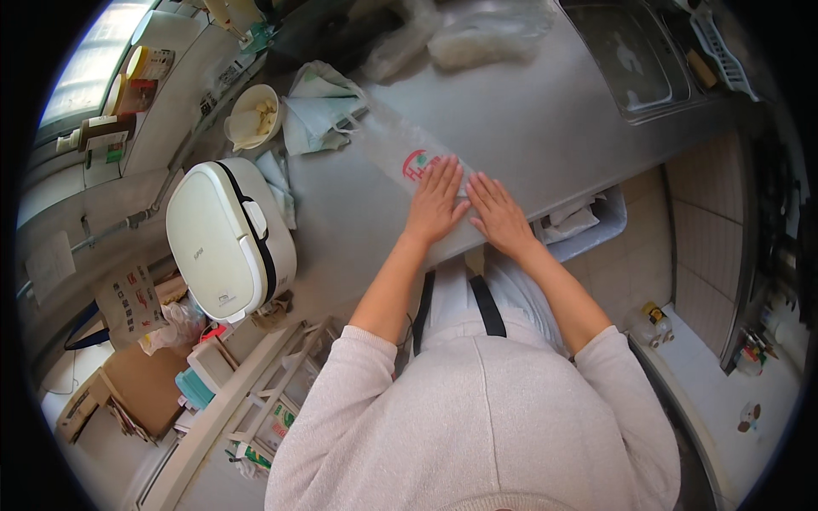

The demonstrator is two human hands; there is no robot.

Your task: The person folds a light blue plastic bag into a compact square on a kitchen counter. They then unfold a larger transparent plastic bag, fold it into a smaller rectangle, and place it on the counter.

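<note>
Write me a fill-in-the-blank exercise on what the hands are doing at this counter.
1. Both hands, the left hand and the right hand, lie ____ on a clear plastic bag.
2. The bag rests on a grey ____ counter.
3. The white rice cooker has its lid ____.
4. Beyond the cooker stands a small cream ____.

Missing words: flat; metal; closed; bowl
</note>
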